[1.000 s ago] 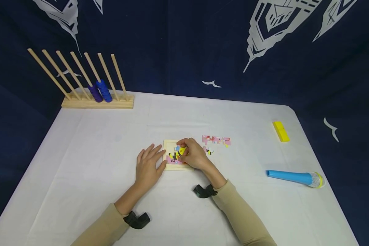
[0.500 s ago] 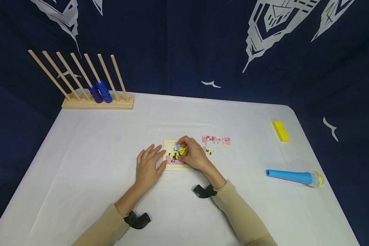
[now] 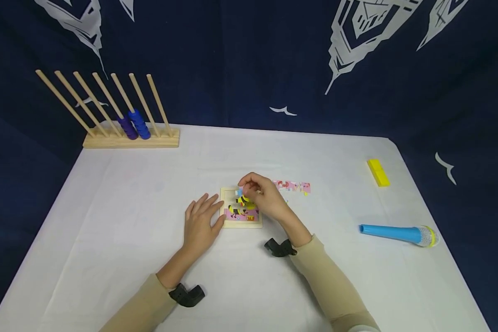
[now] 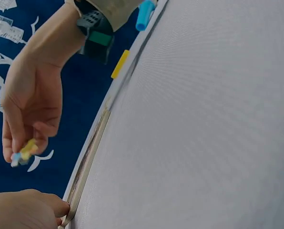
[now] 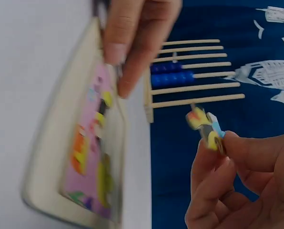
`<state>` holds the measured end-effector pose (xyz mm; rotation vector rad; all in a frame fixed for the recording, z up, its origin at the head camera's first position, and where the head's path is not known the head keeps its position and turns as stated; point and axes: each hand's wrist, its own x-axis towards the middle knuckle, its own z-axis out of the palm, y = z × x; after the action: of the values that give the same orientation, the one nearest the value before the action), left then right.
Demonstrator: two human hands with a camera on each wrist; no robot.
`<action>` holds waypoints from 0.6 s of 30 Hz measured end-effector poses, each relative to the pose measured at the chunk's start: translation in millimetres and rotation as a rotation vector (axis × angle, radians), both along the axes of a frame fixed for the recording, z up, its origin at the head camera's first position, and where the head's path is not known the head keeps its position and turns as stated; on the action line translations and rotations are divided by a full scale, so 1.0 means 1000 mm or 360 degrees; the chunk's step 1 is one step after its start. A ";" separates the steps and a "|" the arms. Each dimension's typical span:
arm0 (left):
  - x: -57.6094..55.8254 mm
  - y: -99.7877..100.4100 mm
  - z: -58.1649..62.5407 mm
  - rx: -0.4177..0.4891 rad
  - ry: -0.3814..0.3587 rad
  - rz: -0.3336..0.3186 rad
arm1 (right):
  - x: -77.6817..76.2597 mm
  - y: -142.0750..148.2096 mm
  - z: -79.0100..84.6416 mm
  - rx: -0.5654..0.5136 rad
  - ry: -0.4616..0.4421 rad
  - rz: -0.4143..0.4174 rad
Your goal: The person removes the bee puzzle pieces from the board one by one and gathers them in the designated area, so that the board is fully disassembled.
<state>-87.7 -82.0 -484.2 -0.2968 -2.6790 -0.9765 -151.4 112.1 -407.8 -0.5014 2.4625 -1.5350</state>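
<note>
Plainly, two hands, one pinched piece.

Our right grip pinches a blurred yellow-and-blue puzzle piece; our left grip touches the end of a pale wooden frame. Farther from our left grip lie a yellow block, then a blue handle.

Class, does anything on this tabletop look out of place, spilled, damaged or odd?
Nothing looks spilled or damaged around the pale wooden-framed jigsaw. Mildly odd: on the pale wooden seven-peg rack, only two neighbouring pegs carry anything, purple rings and blue rings; the other five are bare.
</note>
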 end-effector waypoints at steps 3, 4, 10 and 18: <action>0.000 0.001 -0.001 0.0010 0.0007 -0.0001 | -0.002 0.012 0.007 -0.0054 -0.0056 -0.0032; 0.000 0.001 -0.001 0.0011 0.0012 -0.0001 | -0.003 0.017 0.008 -0.0064 -0.0074 -0.0057; -0.001 0.001 -0.002 0.0016 -0.0023 0.0003 | -0.007 0.059 0.003 -0.0090 -0.0147 -0.0234; 0.000 -0.001 -0.002 -0.0002 -0.0056 0.0012 | -0.007 0.115 -0.001 0.0034 -0.0110 -0.0419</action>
<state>-88.2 -82.6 -486.5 -0.2718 -2.7105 -0.9872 -158.4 227.2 -409.0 -0.1201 2.5699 -1.5857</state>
